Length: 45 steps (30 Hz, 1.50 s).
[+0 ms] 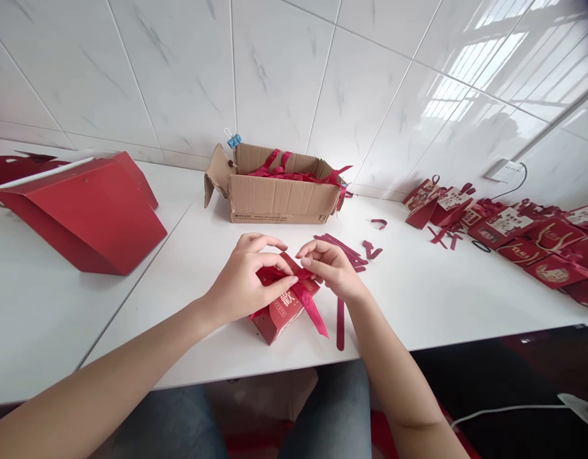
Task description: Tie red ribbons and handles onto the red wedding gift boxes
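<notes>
A small red gift box [280, 313] lies on the white table [442, 293] near its front edge. A red ribbon [311, 307] runs across the top of the box, and its loose ends hang off toward me. My left hand [246, 280] rests over the box's left side, thumb and fingers pinching the ribbon. My right hand [333, 268] pinches the same ribbon from the right, fingertips almost meeting the left hand's. Both hands are closed on the ribbon.
An open cardboard box [279, 199] full of red ribbons stands behind, by the tiled wall. A large red box [90, 213] lies at the left. Loose red strips [344, 247] lie by my right hand. Several finished gift boxes [523, 242] crowd the right.
</notes>
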### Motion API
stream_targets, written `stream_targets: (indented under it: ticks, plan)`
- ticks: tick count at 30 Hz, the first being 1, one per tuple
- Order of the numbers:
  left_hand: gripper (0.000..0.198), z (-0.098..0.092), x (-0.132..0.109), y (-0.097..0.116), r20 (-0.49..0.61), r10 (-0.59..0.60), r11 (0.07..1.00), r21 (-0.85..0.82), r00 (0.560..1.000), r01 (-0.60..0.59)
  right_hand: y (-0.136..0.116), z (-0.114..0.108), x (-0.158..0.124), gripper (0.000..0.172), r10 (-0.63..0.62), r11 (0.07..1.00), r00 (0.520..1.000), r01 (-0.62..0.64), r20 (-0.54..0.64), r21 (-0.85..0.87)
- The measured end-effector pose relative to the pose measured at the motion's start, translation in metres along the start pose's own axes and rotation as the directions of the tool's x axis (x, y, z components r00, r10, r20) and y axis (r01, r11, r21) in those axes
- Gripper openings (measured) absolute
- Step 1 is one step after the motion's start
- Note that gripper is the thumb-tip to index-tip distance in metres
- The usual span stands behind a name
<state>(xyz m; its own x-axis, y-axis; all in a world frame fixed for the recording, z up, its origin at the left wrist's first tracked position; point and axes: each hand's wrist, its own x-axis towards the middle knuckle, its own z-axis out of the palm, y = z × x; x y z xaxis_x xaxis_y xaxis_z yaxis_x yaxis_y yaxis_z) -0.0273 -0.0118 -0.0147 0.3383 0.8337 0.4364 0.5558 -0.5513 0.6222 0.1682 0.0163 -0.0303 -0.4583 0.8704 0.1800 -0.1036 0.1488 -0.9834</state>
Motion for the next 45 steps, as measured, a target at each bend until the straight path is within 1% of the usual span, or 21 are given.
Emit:
stream_targets:
  ticks: [6,14,19,26,33,36,40,42,45]
  plan:
    - [0.014,0.001,0.001,-0.005,0.014,0.007,1.000,-0.004,1.000,-0.007,0.002,-0.003,0.001,0.024,-0.005,0.999,1.000,0.005,0.026,0.031]
    - [0.013,0.000,0.001,-0.004,0.082,-0.063,0.994,-0.084,0.995,0.070,0.001,-0.003,0.000,0.021,-0.032,0.999,0.999,0.032,0.032,0.024]
    - [0.012,-0.001,0.002,-0.005,0.140,-0.112,0.985,-0.114,0.984,0.128,0.000,-0.003,-0.001,0.020,-0.016,0.999,0.999,0.015,0.031,0.028]
    - [0.011,-0.001,0.003,-0.005,0.162,-0.129,0.982,-0.118,0.978,0.149,0.001,-0.004,-0.001,0.019,-0.046,0.996,0.998,0.043,0.036,0.082]
    - [0.005,-0.001,0.004,-0.006,0.176,-0.133,0.982,-0.108,0.975,0.153,0.002,-0.005,-0.002,0.018,-0.026,0.996,0.999,0.023,0.043,0.081]
    - [0.007,-0.001,0.003,-0.007,0.176,-0.126,0.984,-0.106,0.976,0.146,0.003,-0.004,-0.001,0.019,-0.033,0.998,0.998,0.030,0.044,0.060]
    - [0.013,-0.002,0.002,-0.009,0.146,-0.114,0.987,-0.098,0.983,0.129,0.004,-0.004,0.000,0.020,-0.030,0.999,0.997,0.027,0.074,0.037]
    - [0.017,-0.003,0.002,-0.010,0.138,-0.109,0.983,-0.129,0.985,0.126,0.003,-0.003,0.000,0.021,-0.043,0.999,0.997,0.040,0.071,0.033]
    - [0.028,-0.007,0.006,-0.013,0.085,-0.169,0.955,-0.231,0.982,0.184,0.002,-0.002,0.000,0.021,-0.074,0.997,0.997,0.074,0.030,0.025]
